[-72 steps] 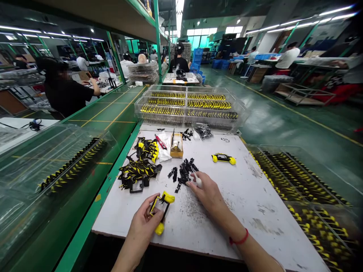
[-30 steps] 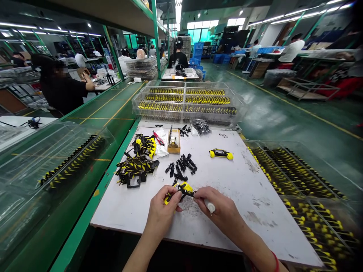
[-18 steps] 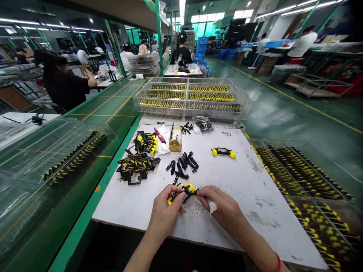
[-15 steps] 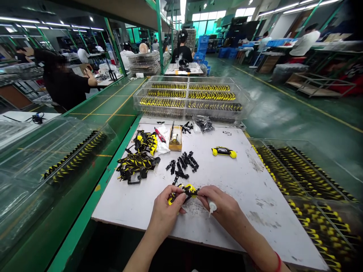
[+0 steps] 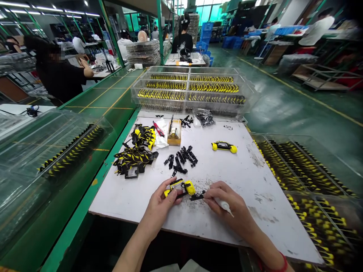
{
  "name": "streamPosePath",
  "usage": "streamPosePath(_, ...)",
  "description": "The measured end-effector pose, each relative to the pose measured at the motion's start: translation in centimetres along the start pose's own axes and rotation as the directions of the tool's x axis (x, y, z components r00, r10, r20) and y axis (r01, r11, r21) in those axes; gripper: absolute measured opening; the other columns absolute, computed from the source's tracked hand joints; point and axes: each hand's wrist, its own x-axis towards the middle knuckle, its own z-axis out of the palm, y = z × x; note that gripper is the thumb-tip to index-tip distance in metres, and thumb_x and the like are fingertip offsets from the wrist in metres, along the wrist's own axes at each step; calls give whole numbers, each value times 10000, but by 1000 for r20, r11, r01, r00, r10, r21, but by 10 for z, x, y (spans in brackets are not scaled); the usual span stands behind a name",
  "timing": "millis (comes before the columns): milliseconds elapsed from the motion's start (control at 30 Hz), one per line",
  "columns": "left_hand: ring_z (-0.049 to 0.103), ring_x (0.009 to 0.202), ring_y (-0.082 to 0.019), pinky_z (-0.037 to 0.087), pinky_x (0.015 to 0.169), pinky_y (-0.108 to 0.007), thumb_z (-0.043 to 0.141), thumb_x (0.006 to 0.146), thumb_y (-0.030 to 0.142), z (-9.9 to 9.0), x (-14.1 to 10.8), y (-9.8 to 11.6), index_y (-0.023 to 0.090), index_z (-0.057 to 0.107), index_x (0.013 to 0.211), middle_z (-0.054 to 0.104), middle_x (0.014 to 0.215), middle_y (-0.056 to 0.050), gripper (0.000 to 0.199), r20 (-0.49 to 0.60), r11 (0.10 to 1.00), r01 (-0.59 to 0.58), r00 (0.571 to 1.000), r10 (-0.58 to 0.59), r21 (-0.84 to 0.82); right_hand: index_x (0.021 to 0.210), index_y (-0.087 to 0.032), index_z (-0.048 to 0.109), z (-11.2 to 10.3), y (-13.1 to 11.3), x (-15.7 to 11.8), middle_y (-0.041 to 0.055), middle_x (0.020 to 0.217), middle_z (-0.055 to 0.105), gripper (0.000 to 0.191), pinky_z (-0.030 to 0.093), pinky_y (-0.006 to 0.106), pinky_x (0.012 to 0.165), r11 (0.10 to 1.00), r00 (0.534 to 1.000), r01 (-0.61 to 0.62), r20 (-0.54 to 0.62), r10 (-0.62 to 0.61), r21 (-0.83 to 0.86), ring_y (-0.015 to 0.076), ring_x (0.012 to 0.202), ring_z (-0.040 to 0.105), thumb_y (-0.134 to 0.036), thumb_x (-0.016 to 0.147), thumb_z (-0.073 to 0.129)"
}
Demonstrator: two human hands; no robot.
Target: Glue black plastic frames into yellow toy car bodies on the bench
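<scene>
My left hand (image 5: 161, 200) is closed around a yellow-and-black plastic part (image 5: 189, 187), an open frame with rounded yellow ends, tilted above the white tabletop. Between thumb and fingertips, my right hand (image 5: 224, 200) pinches a small black plastic piece (image 5: 197, 195), just right of that part. A white glue bottle (image 5: 225, 206) with a thin nozzle is tucked in the same right hand, its tip pointing down and right. Farther back lie several loose black pieces (image 5: 185, 155). A similar yellow-and-black part (image 5: 224, 147) rests alone on the right of the tabletop.
Piled yellow-and-black parts (image 5: 134, 160) cover the table's left side. Behind stand a small box (image 5: 174, 136), a red knife (image 5: 158, 129) and a bag of black pieces (image 5: 204, 117). Clear trays (image 5: 185, 109) of parts border the back and both sides. Co-workers sit beyond.
My hands have drawn apart. The black piece has moved right and down, away from the yellow-and-black part, which is now more fully visible in my left hand. The view has shifted slightly.
</scene>
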Motion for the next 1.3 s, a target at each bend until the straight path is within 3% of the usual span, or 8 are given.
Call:
streamPosePath(133,612,1078,-234,474,962,-380,560,867,476,3,1,-5,188,469,1335,695,1028,-98,557,54,1000,20,998,-19,-22,811,-219,647,6,-4,-2,23,768,530,134,487,223,591,1000,999,19,27,-20,12,125,669,568,-163,863,536)
streamPosePath(300,609,1065,-259,539,848,-392,529,882,476,9,-3,-4,169,415,1352,674,1102,-128,574,39,999,19,999,-21,43,827,-213,643,16,-2,-6,16,806,491,146,458,208,587,999,998,36,45,-38,35,107,672,538,-103,844,550)
streamPosePath(400,609,1060,-260,554,825,-384,518,891,459,12,-6,-2,155,484,1267,668,1109,-132,484,48,996,3,999,-7,90,825,-211,640,19,-2,-6,12,803,485,158,457,204,600,998,998,42,35,-44,47,105,678,536,-83,839,549)
streamPosePath(667,620,1025,-227,553,870,-362,538,885,445,13,-9,0,211,576,1192,657,1137,-74,388,82,988,-70,995,59,137,832,-206,648,20,-1,-3,17,800,502,137,460,215,606,1000,999,13,42,-15,27,117,688,542,-101,842,561)
streamPosePath(933,684,862,-205,571,839,-366,510,900,439,13,-8,0,222,548,1235,676,1061,-55,401,77,989,-47,996,36,144,830,-206,636,22,-1,-1,16,816,531,177,452,209,630,999,998,25,55,-23,-33,112,707,558,-54,829,545)
streamPosePath(1300,699,836,-211,579,825,-372,512,897,440,13,-6,1,217,556,1232,682,1028,-54,404,82,990,-27,997,16,138,850,-200,611,19,0,-1,27,825,558,162,452,217,656,995,992,51,122,-41,-87,116,722,559,-67,857,520)
